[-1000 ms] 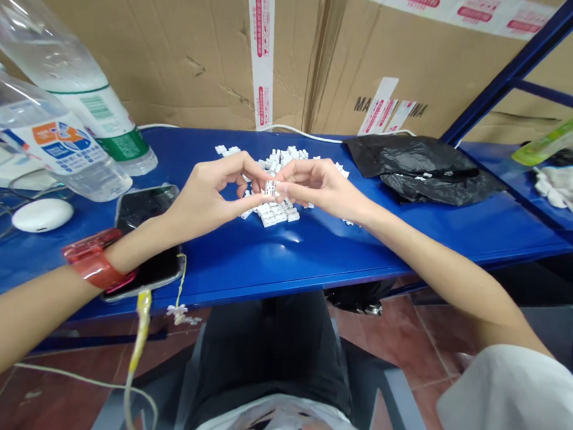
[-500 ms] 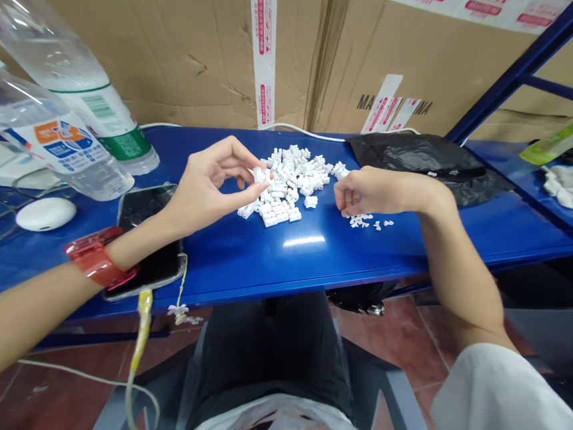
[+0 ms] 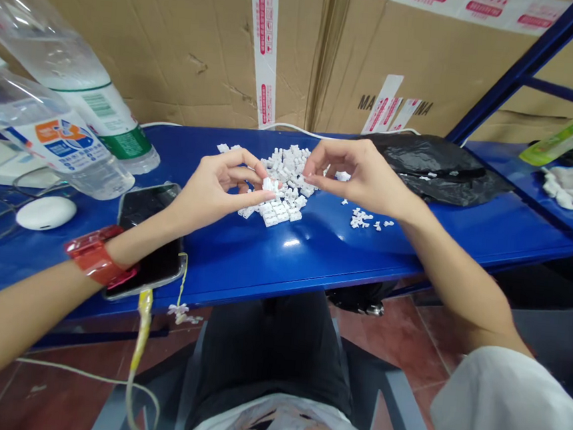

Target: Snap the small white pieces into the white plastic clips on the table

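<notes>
Thumb and fingers of my left hand (image 3: 226, 182) pinch a small white plastic piece (image 3: 270, 185) over the left part of a pile of white pieces (image 3: 291, 165). My right hand (image 3: 353, 174) is over the pile's right side, its thumb and index fingertips pressed together; what they hold, if anything, is too small to tell. Several white blocks (image 3: 279, 213) lie side by side at the pile's front. Tiny white bits (image 3: 360, 218) are scattered on the blue table (image 3: 262, 266) in front of my right hand.
Two plastic bottles (image 3: 66, 149), a white oval case (image 3: 46, 213), glasses and a phone (image 3: 154, 267) with a cable stand or lie on the left. Black plastic (image 3: 441, 168) lies at the back right. Cardboard (image 3: 181, 45) rises behind the table.
My right hand has moved left and back from the tiny bits to the pile, uncovering more of them. My left hand has shifted slightly right, still holding the piece.
</notes>
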`<state>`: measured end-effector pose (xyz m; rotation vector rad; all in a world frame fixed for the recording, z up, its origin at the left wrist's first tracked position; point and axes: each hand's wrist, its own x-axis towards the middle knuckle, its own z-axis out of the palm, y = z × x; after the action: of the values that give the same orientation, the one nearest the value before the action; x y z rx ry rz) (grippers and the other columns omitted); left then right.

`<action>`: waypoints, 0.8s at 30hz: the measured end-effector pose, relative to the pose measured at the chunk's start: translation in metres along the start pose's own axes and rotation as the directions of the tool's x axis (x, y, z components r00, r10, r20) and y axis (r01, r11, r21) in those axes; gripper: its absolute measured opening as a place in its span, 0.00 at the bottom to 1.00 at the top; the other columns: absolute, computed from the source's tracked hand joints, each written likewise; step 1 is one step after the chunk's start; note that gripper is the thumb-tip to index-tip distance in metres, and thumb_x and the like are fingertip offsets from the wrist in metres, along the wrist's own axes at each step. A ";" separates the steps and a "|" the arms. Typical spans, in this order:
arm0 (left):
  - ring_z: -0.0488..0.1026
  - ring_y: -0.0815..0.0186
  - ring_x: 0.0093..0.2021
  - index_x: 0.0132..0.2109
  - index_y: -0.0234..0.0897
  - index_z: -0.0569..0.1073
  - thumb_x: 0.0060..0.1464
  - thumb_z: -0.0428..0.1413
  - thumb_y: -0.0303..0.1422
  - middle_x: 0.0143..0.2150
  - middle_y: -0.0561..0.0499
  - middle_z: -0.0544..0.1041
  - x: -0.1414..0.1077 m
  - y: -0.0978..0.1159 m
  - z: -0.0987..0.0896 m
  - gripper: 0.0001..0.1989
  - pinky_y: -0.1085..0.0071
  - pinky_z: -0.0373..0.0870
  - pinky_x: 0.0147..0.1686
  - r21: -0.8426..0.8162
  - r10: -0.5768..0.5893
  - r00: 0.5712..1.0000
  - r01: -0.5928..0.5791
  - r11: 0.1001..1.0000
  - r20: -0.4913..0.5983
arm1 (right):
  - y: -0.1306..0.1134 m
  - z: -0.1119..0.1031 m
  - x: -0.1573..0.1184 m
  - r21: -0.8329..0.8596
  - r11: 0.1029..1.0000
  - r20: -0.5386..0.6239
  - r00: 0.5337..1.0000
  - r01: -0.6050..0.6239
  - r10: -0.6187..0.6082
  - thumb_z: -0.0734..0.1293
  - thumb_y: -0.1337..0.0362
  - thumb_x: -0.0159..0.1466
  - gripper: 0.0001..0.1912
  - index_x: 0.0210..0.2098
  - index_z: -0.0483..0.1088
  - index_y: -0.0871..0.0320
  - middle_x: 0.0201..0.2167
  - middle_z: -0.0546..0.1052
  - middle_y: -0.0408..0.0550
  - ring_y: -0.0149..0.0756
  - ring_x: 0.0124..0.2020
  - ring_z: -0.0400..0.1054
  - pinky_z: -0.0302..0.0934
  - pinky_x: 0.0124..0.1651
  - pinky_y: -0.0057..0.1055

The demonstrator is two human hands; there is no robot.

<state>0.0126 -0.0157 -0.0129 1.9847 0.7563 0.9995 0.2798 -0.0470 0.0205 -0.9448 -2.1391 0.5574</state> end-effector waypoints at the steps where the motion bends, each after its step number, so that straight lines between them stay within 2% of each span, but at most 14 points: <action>1: 0.84 0.56 0.40 0.40 0.40 0.75 0.51 0.72 0.41 0.38 0.47 0.86 0.000 0.000 0.001 0.17 0.64 0.75 0.35 0.013 0.011 1.000 -0.011 1.000 0.000 | 0.000 0.008 0.001 0.063 0.998 -0.077 0.997 0.006 -0.001 0.77 0.55 0.66 0.11 0.36 0.76 0.55 0.36 0.80 0.47 0.36 0.36 0.71 0.69 0.42 0.38; 4: 0.84 0.58 0.40 0.39 0.41 0.76 0.51 0.73 0.41 0.38 0.49 0.86 -0.002 0.003 0.002 0.16 0.65 0.72 0.34 0.055 0.043 0.999 -0.041 0.998 -0.025 | 0.001 0.036 0.003 0.195 0.980 -0.229 0.973 0.047 -0.001 0.77 0.46 0.65 0.19 0.37 0.75 0.55 0.35 0.79 0.47 0.36 0.35 0.70 0.69 0.39 0.37; 9: 0.83 0.59 0.39 0.38 0.42 0.76 0.49 0.75 0.46 0.37 0.51 0.85 -0.003 0.004 0.003 0.19 0.64 0.72 0.35 0.050 0.040 0.999 -0.038 0.998 -0.036 | 0.009 0.064 0.004 0.286 0.954 -0.253 0.967 0.092 -0.017 0.76 0.41 0.65 0.24 0.34 0.73 0.56 0.31 0.77 0.43 0.31 0.32 0.67 0.65 0.36 0.33; 16: 0.84 0.58 0.39 0.37 0.43 0.75 0.50 0.74 0.44 0.38 0.52 0.85 -0.002 0.002 0.004 0.17 0.64 0.72 0.34 0.076 0.070 0.996 -0.067 0.995 -0.046 | 0.005 0.067 0.003 0.226 0.972 -0.303 0.953 0.070 0.002 0.75 0.40 0.64 0.24 0.33 0.73 0.55 0.32 0.78 0.44 0.33 0.32 0.67 0.64 0.36 0.34; 24: 0.83 0.58 0.37 0.37 0.44 0.75 0.52 0.73 0.43 0.37 0.51 0.85 -0.003 0.003 0.003 0.16 0.63 0.72 0.32 0.097 0.073 0.997 -0.069 0.993 -0.041 | 0.002 0.069 0.004 0.179 0.983 -0.285 0.958 0.038 0.014 0.74 0.40 0.66 0.24 0.34 0.72 0.54 0.35 0.79 0.46 0.36 0.38 0.70 0.65 0.38 0.35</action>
<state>0.0142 -0.0202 -0.0127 2.0903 0.7758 1.0698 0.2266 -0.0492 -0.0241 -0.8532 -1.8020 0.5635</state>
